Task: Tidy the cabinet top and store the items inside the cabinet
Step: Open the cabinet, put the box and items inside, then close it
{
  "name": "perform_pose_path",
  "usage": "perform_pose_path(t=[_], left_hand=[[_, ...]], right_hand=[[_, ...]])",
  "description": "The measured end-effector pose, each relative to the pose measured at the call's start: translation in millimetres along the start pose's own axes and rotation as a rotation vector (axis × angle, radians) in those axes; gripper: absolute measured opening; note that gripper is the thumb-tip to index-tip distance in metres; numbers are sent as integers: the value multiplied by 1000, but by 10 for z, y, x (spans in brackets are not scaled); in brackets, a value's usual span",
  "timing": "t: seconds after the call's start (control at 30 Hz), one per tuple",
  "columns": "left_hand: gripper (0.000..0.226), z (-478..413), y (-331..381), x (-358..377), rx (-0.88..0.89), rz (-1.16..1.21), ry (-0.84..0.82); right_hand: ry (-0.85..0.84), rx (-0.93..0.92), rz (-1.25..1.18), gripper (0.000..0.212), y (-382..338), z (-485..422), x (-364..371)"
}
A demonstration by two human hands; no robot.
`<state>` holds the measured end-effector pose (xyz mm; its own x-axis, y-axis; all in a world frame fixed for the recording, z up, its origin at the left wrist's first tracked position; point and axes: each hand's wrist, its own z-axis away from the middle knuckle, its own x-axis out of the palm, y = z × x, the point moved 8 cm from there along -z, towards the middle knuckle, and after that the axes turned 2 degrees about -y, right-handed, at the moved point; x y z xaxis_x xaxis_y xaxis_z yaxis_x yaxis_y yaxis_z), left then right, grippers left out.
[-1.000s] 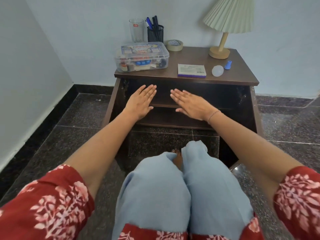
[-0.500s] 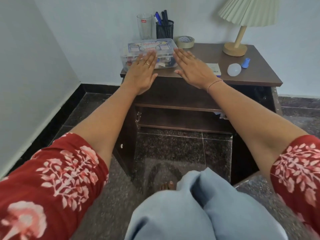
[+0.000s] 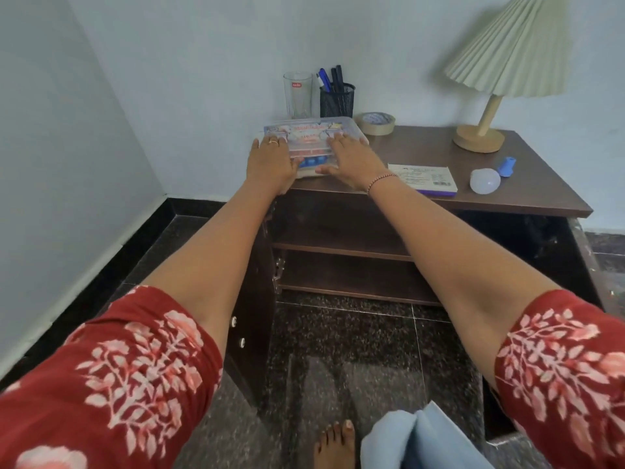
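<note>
Two hands rest on the clear plastic box (image 3: 309,138), which sits at the left front corner of the cabinet top (image 3: 422,147). Your left hand (image 3: 270,162) lies over the box's left end with its fingers stretched flat on the printed lid; its thumb is hidden. Your right hand (image 3: 350,162) covers the right end, fingers also flat on the lid, with the thumb reaching left along the front wall. Neither hand is curled round the box.

Just behind the box, against the wall, a drinking glass (image 3: 297,94) and a black mesh pen holder (image 3: 337,101) stand side by side. A roll of tape (image 3: 375,123) lies near the box's right rear corner. Beside your right wrist, a flat booklet (image 3: 422,179) with a purple edge lies near the front edge. Further right, a pale translucent dome (image 3: 484,181) sits just beside a small blue piece (image 3: 506,166). A lamp (image 3: 507,59) with a pleated shade stands at the back right.

Below the top, the cabinet is open. Its left door (image 3: 250,333) is swung out towards you, and a shelf (image 3: 338,247) crosses the inside.
</note>
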<state>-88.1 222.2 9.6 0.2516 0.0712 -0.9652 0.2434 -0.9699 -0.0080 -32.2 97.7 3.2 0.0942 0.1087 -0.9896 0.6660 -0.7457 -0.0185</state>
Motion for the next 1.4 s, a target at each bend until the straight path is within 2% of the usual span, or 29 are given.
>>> perform_pose_path(t=[0.1,0.17,0.3,0.5,0.6,0.83,1.17,1.4], left_hand=[[81,72,-23,-21,19,27,54],[91,160,-37,-42,51,-4,72],[84,364,-55,-57,90,-139,110],[69,726,-67,-73,88,-156,133],[66,884,-96,-57,101,-157,145],[82,1073,5,-40,162,-143,86],[75,1538,276,-196,227,-142,56],[71,1877,540,-214,347,-162,45]], right_hand=[[91,-24,101,78,-22,10,-36],[91,-37,97,85,-44,53,-35],[70,-34,123,97,-182,236,52],[268,-74,210,65,-407,512,13],[311,-115,247,64,-493,656,43],[155,-118,241,77,-521,854,134],[148,-157,202,76,-500,1378,92],[161,-109,153,77,-416,1895,110]])
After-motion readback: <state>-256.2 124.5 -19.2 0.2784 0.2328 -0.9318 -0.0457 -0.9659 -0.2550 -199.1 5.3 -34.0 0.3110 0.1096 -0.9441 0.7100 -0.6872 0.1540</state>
